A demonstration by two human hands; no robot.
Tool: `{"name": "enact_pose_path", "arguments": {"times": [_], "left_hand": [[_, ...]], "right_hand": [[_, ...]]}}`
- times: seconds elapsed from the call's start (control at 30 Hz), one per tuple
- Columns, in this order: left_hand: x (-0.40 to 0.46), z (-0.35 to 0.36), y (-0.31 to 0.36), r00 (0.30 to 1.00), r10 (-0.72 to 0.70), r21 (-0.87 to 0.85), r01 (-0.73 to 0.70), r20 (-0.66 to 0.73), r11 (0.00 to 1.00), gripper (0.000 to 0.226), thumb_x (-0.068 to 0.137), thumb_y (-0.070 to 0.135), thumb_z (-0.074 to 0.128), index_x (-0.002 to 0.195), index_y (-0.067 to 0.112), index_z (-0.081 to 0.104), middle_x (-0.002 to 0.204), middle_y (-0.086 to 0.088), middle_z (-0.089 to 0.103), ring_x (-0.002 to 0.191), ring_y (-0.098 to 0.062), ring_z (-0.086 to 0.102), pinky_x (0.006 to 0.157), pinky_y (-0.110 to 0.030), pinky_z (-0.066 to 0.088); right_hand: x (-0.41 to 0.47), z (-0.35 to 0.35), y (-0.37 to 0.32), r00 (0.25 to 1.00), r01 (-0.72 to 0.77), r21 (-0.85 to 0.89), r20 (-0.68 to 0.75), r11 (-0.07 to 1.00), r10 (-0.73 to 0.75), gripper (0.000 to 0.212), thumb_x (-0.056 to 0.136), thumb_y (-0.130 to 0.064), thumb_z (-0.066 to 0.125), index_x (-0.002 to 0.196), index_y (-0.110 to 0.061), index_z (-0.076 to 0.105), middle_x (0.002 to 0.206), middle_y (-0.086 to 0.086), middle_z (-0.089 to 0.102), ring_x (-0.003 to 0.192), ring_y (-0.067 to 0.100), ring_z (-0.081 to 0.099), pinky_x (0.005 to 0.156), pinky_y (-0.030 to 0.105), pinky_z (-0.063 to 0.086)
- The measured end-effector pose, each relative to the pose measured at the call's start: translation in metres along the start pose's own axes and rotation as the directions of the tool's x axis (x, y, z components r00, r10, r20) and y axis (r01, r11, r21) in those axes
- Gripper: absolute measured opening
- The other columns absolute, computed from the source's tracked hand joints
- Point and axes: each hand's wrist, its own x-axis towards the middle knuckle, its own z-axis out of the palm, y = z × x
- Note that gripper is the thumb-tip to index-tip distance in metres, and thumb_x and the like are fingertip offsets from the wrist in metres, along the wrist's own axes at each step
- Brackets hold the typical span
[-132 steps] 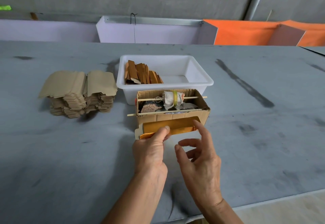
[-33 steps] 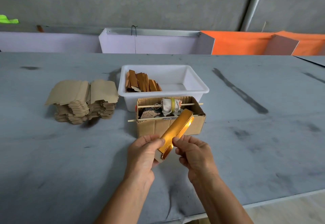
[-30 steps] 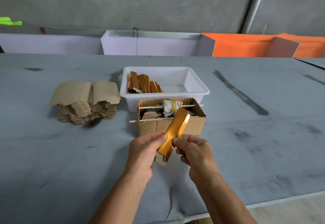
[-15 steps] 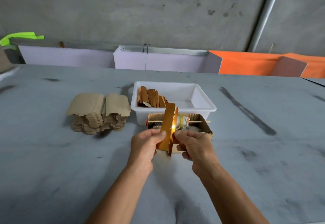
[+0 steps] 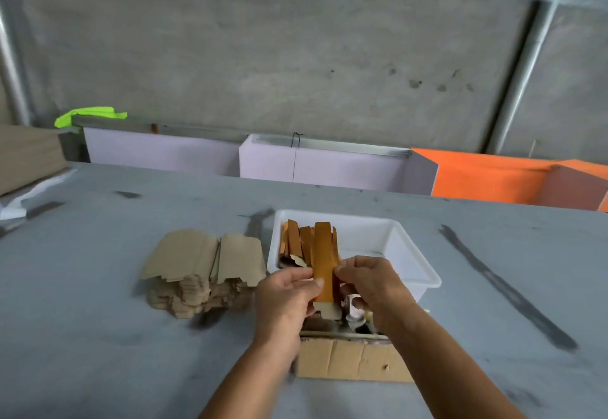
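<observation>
Change: gold carton point(image 5: 323, 259) had swung upright, before white tub point(image 5: 423, 270)
Hands: left hand point(image 5: 286, 293), right hand point(image 5: 371, 283) both pinched its base
Meaning: drop-in probably next

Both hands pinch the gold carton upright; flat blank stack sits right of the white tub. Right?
Not quite: in the head view the flat blank stack lies left of the white tub, not right. The rest holds: the left hand and the right hand pinch the gold carton upright.
</observation>
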Motion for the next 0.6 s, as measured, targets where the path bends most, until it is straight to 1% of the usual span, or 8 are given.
{"name": "enact_pose_path", "arguments": {"times": [0.1,0.17,0.23,0.3,0.37,0.43,0.5,0.6], "left_hand": [[0.024,0.003,0.004,0.998,0.062,0.028,-0.062,-0.028,0.998,0.017,0.078,0.007,0.074,0.090,0.016,0.068,0.085,0.002,0.071,0.079,-0.012,0.068,0.055,-0.019,0.050],[0.039,0.004,0.005,0.994,0.111,0.090,-0.108,-0.024,0.990,0.018,0.079,0.006,0.072,0.090,0.019,0.067,0.086,0.005,0.070,0.079,-0.008,0.066,0.057,-0.016,0.052],[0.055,0.007,0.006,0.987,0.158,0.148,-0.153,-0.025,0.977,0.022,0.079,0.003,0.071,0.091,0.020,0.066,0.085,0.008,0.068,0.080,-0.004,0.064,0.064,-0.015,0.053],[0.071,0.010,0.006,0.969,0.245,0.256,-0.231,-0.024,0.939,0.021,0.081,0.004,0.070,0.095,0.020,0.066,0.085,0.013,0.066,0.079,0.002,0.061,0.063,-0.008,0.048],[0.085,0.013,0.007,0.942,0.337,0.388,-0.314,0.009,0.867,0.020,0.085,0.007,0.067,0.100,0.019,0.067,0.089,0.013,0.065,0.082,0.002,0.061,0.060,-0.002,0.043],[0.098,0.014,0.007,0.911,0.407,0.503,-0.379,0.057,0.777,0.022,0.087,0.007,0.063,0.107,0.015,0.068,0.097,0.006,0.068,0.086,-0.002,0.061,0.063,-0.001,0.042],[0.108,0.013,0.005,0.876,0.470,0.628,-0.427,0.110,0.651,0.025,0.090,0.009,0.059,0.112,0.015,0.067,0.105,0.003,0.069,0.089,-0.003,0.060,0.070,-0.003,0.042],[0.121,0.009,-0.003,0.832,0.512,0.773,-0.465,0.215,0.432,0.026,0.090,0.016,0.061,0.115,0.020,0.066,0.113,0.005,0.065,0.101,-0.006,0.058,0.080,-0.011,0.041]], "right_hand": [[0.024,0.003,-0.011,1.000,0.017,0.007,0.024,1.000,-0.017,0.014,0.091,-0.005,0.056,0.079,-0.007,0.063,0.067,0.004,0.065,0.059,0.013,0.058,0.055,0.025,0.043],[0.043,0.006,-0.016,1.000,0.011,0.044,0.012,0.999,-0.012,0.014,0.091,-0.002,0.056,0.079,-0.004,0.063,0.064,0.007,0.065,0.052,0.013,0.057,0.049,0.023,0.043],[0.063,0.011,-0.021,1.000,0.003,0.060,-0.022,0.998,-0.002,0.013,0.090,-0.001,0.058,0.078,-0.002,0.064,0.063,0.010,0.064,0.046,0.013,0.055,0.041,0.020,0.042],[0.082,0.016,-0.025,0.998,0.007,0.062,-0.065,0.998,-0.003,0.013,0.089,-0.001,0.062,0.076,-0.003,0.063,0.062,0.010,0.061,0.041,0.013,0.051,0.037,0.018,0.038],[0.099,0.020,-0.027,0.993,0.013,0.031,-0.115,0.999,-0.010,0.015,0.087,-0.003,0.064,0.073,-0.006,0.060,0.064,0.009,0.061,0.042,0.012,0.051,0.036,0.018,0.037],[0.116,0.022,-0.025,0.989,0.011,0.000,-0.148,1.000,-0.011,0.018,0.087,-0.005,0.065,0.070,-0.007,0.059,0.064,0.008,0.060,0.043,0.011,0.052,0.038,0.018,0.039],[0.132,0.025,-0.021,0.985,0.003,-0.035,-0.173,0.999,-0.009,0.020,0.087,-0.007,0.066,0.068,-0.007,0.060,0.064,0.008,0.061,0.046,0.012,0.054,0.041,0.020,0.043],[0.153,0.028,-0.012,0.975,-0.006,-0.124,-0.221,0.992,-0.022,0.023,0.086,-0.005,0.066,0.064,-0.008,0.060,0.070,0.009,0.063,0.060,0.018,0.059,0.063,0.031,0.057]]}}
